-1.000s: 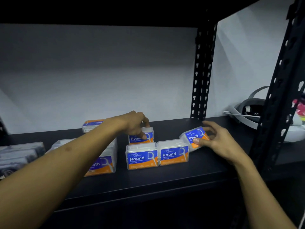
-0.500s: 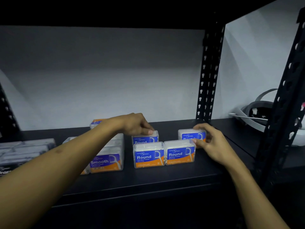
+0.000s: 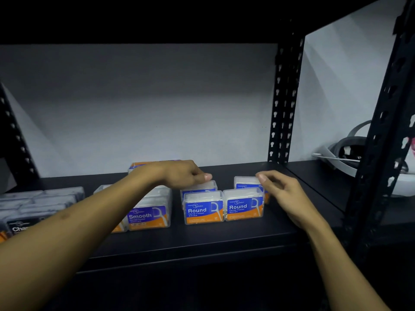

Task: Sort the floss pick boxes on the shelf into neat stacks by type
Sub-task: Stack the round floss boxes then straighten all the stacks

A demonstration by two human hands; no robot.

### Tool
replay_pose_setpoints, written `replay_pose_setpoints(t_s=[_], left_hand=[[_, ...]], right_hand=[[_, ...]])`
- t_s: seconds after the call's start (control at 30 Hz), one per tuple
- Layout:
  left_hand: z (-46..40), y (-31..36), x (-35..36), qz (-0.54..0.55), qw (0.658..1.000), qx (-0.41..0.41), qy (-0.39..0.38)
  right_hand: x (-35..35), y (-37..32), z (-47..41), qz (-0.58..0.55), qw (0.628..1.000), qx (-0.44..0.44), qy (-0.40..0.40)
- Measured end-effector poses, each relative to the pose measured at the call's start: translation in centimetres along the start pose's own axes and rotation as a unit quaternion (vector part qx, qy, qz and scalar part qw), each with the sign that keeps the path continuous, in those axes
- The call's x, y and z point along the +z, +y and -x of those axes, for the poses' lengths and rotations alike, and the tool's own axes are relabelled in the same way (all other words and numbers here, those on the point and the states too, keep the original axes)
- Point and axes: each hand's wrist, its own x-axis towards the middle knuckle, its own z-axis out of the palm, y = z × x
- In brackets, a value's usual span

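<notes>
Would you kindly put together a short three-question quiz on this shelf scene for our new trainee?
1. True or false: the left hand rests on a back-row Round box.
2. Multiple choice: the box left of the front Round boxes reads A) Smooth B) Mint C) Wide.
3. Short answer: where does the box by the right hand stand?

Key
1. True.
2. A.
3. On the shelf, behind the right front Round box.
</notes>
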Motion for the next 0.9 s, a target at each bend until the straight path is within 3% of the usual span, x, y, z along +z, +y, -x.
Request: replay_pose_setpoints(t_s=[0.1,0.23,0.37,0.63,0.9], left_hand=[[0.9,0.6,0.3,0.015,1.0,0.013,0.005],[1.4,1.1,1.4,-0.042,0.998,0.045,-0.001],[0.7,0.4,3.0,-0.09,0.992,0.058,0.072],[0.2,-0.5,3.9,-0.074,0.987,0.086,0.114],[0.3,-0.3,3.5,-0.079,0.987,0.092,0.104]], right_hand=[[0.3,-0.5,0.2,-0.05,0.998,0.005,-0.03],[0.3,-0.8,0.3,-0.077,0.992,0.03,-0.097],[0.6,-0.8,0.2,-0.035,0.986,0.049,-0.158],[1.7,-1.3,0.1,0.062,0.983,0.009,-0.175],[1.7,-2.1,-0.1,0.059,0.978,0.025,-0.197]])
